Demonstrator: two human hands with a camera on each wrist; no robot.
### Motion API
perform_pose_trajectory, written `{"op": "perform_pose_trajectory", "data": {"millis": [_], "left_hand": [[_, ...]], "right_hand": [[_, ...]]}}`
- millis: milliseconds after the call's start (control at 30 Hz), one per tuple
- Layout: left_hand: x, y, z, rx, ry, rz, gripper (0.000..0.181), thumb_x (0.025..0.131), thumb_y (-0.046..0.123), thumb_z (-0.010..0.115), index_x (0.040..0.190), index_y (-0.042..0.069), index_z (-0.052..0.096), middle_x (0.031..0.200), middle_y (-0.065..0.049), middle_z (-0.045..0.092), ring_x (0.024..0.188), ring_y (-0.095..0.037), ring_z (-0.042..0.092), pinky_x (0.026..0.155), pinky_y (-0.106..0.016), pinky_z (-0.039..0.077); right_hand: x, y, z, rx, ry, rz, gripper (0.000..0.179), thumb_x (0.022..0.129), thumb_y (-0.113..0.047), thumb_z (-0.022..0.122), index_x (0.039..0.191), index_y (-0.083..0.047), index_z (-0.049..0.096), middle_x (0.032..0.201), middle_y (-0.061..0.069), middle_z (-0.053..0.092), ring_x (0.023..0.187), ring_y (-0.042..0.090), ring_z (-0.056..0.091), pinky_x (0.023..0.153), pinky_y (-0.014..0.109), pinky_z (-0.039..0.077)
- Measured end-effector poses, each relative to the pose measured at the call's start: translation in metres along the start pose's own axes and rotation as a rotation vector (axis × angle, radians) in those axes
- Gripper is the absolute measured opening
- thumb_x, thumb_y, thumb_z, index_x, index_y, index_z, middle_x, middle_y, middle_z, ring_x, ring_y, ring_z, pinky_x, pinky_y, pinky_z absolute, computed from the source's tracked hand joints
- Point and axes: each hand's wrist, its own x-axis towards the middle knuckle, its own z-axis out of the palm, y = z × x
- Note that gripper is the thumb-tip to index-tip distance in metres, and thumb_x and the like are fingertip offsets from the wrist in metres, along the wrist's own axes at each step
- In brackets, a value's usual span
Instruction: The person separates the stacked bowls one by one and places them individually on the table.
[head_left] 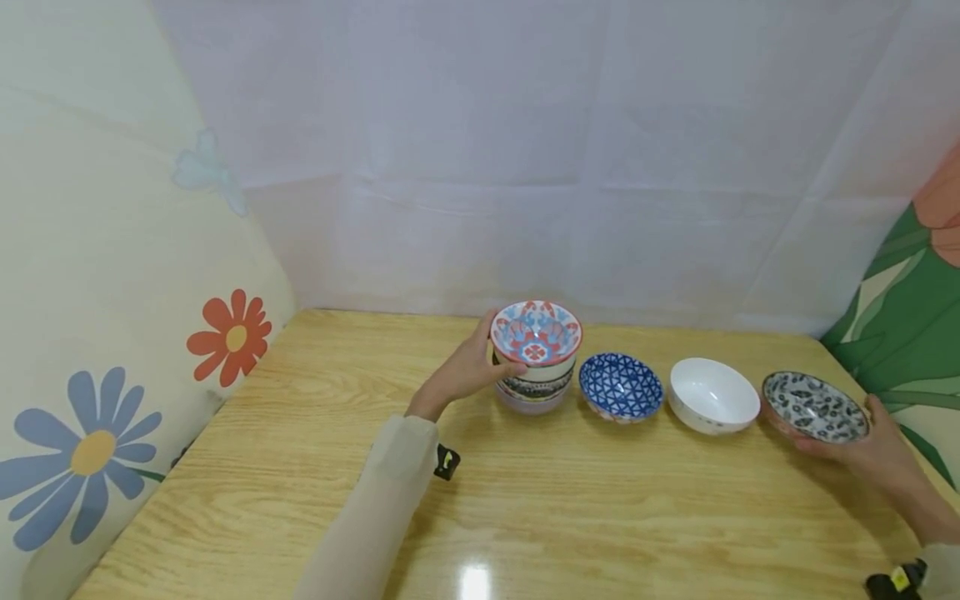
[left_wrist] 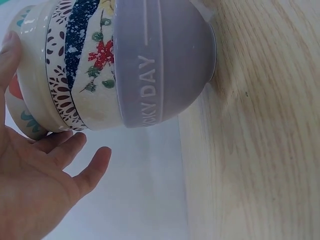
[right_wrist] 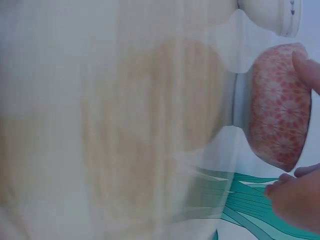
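My left hand [head_left: 467, 368] holds the top bowl [head_left: 536, 332], patterned in red and blue, with the thumb and fingers spread around its side. Below it in the stack are a cream bowl with a dark, flowered band [left_wrist: 102, 60] and, at the bottom, a lavender bowl [left_wrist: 170, 60] with raised lettering. At the right end of the row, my right hand [head_left: 885, 454] grips the rim of a bowl with grey leaf shapes inside [head_left: 814, 407]. The right wrist view shows its pink flowered outside [right_wrist: 280, 105], its foot close to the tabletop.
Between the hands, a blue-and-white patterned bowl [head_left: 621, 386] and a white bowl [head_left: 713, 393] stand in a row on the wooden table [head_left: 600, 517]. Behind the table hangs a pale cloth [head_left: 480, 167]. Flower-printed cloths flank the left and right sides.
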Motion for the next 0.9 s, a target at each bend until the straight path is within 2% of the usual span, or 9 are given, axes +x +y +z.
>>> {"op": "perform_pose_trajectory", "data": {"millis": [33, 100, 200, 400, 567, 733, 800, 900], "left_hand": [[0.0, 0.0, 0.0, 0.001, 0.0, -0.004, 0.103, 0.082, 0.039, 0.074, 0.154, 0.019, 0.004, 0.155, -0.01, 0.028, 0.144, -0.029, 0.023, 0.115, -0.053, 0.022], [0.0, -0.002, 0.001, 0.005, 0.001, -0.01, 0.104, 0.082, 0.04, 0.074, 0.154, 0.019, 0.002, 0.156, -0.011, 0.027, 0.144, -0.029, 0.023, 0.115, -0.054, 0.022], [0.0, -0.003, 0.001, 0.006, 0.001, -0.012, 0.105, 0.082, 0.04, 0.074, 0.154, 0.019, 0.001, 0.156, -0.011, 0.026, 0.145, -0.029, 0.022, 0.115, -0.053, 0.022], [0.001, -0.003, 0.001, -0.003, 0.0, 0.011, 0.103, 0.081, 0.041, 0.074, 0.154, 0.021, 0.004, 0.155, -0.009, 0.029, 0.145, -0.027, 0.023, 0.115, -0.054, 0.022], [0.001, -0.004, 0.0, -0.01, -0.002, 0.016, 0.102, 0.081, 0.04, 0.074, 0.154, 0.022, 0.005, 0.154, -0.009, 0.03, 0.144, -0.028, 0.023, 0.115, -0.055, 0.023], [0.003, -0.005, 0.0, 0.001, 0.001, 0.011, 0.1, 0.081, 0.041, 0.074, 0.154, 0.024, 0.008, 0.153, -0.008, 0.032, 0.143, -0.028, 0.026, 0.114, -0.055, 0.025], [0.003, -0.006, 0.0, 0.002, 0.003, 0.011, 0.099, 0.081, 0.041, 0.074, 0.153, 0.025, 0.008, 0.153, -0.008, 0.032, 0.143, -0.028, 0.026, 0.113, -0.055, 0.026], [0.003, -0.007, 0.001, -0.01, 0.009, 0.014, 0.098, 0.081, 0.039, 0.075, 0.153, 0.026, 0.009, 0.153, -0.007, 0.032, 0.143, -0.028, 0.026, 0.113, -0.056, 0.026]], "right_hand": [[-0.001, -0.002, -0.002, -0.006, 0.004, 0.007, 0.119, 0.081, -0.031, 0.075, 0.145, 0.009, -0.016, 0.149, 0.04, -0.012, 0.135, 0.06, 0.003, 0.106, 0.07, 0.016], [-0.001, -0.001, -0.004, -0.013, 0.019, 0.002, 0.12, 0.081, -0.032, 0.075, 0.145, 0.008, -0.018, 0.149, 0.037, -0.017, 0.136, 0.059, -0.004, 0.105, 0.073, 0.01], [0.011, 0.014, -0.006, -0.01, 0.038, -0.01, 0.12, 0.081, -0.032, 0.075, 0.147, 0.004, -0.018, 0.151, 0.033, -0.019, 0.137, 0.056, -0.009, 0.105, 0.073, 0.008], [0.051, 0.069, -0.003, 0.007, 0.049, -0.08, 0.12, 0.084, -0.036, 0.073, 0.147, -0.013, -0.026, 0.154, 0.023, -0.023, 0.138, 0.052, -0.015, 0.101, 0.076, 0.007], [0.072, 0.082, 0.0, 0.037, 0.028, -0.102, 0.12, 0.083, -0.041, 0.073, 0.145, -0.026, -0.028, 0.155, 0.012, -0.027, 0.139, 0.046, -0.022, 0.101, 0.077, 0.006], [0.074, 0.065, 0.006, 0.09, 0.006, -0.146, 0.116, 0.083, -0.039, 0.073, 0.145, -0.037, -0.025, 0.155, 0.002, -0.027, 0.14, 0.035, -0.025, 0.104, 0.073, 0.001], [0.067, 0.046, 0.008, 0.108, -0.005, -0.167, 0.112, 0.084, -0.037, 0.072, 0.145, -0.04, -0.022, 0.156, -0.003, -0.026, 0.142, 0.029, -0.025, 0.109, 0.067, -0.001], [0.048, 0.001, 0.007, 0.149, -0.075, -0.176, 0.108, 0.088, -0.031, 0.069, 0.148, -0.034, -0.021, 0.157, 0.002, -0.025, 0.142, 0.03, -0.024, 0.111, 0.063, -0.003]]}}
